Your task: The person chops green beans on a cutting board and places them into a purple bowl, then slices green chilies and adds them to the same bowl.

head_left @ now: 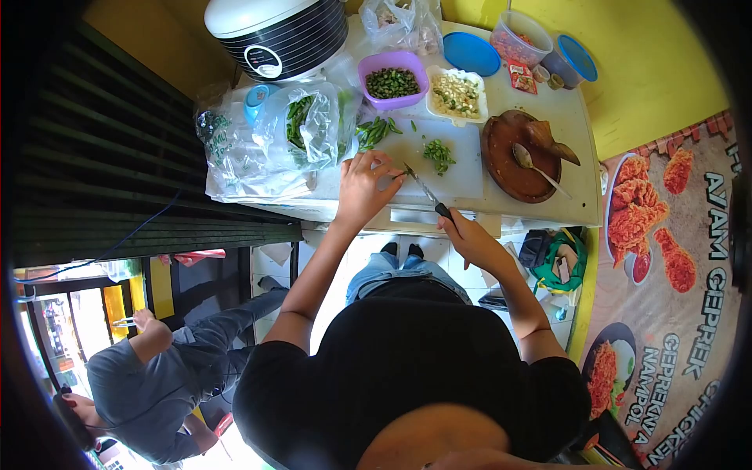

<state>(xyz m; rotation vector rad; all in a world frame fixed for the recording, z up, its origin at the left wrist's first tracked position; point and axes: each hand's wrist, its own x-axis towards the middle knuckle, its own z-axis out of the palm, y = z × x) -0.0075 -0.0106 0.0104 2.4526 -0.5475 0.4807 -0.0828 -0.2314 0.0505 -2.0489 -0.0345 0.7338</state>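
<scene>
My right hand (475,244) is closed round the black handle of a knife (427,190), whose blade points up and left over the white cutting board (462,145). Fingers bent, my left hand (365,185) rests at the board's left side, close to the knife tip. A small dark green bit shows at that tip; whatever lies between my left fingers is too small to make out. Just above my left hand is a heap of whole green chilies (376,133). Chopped green pieces (439,156) lie right of the blade.
Behind the board stand a purple tub (393,61) of chopped green pieces and a white container (457,95). A stone mortar (501,168) with a spoon is at right. Plastic bags (301,129) and a rice cooker (278,39) are left. Another person (157,384) stands lower left.
</scene>
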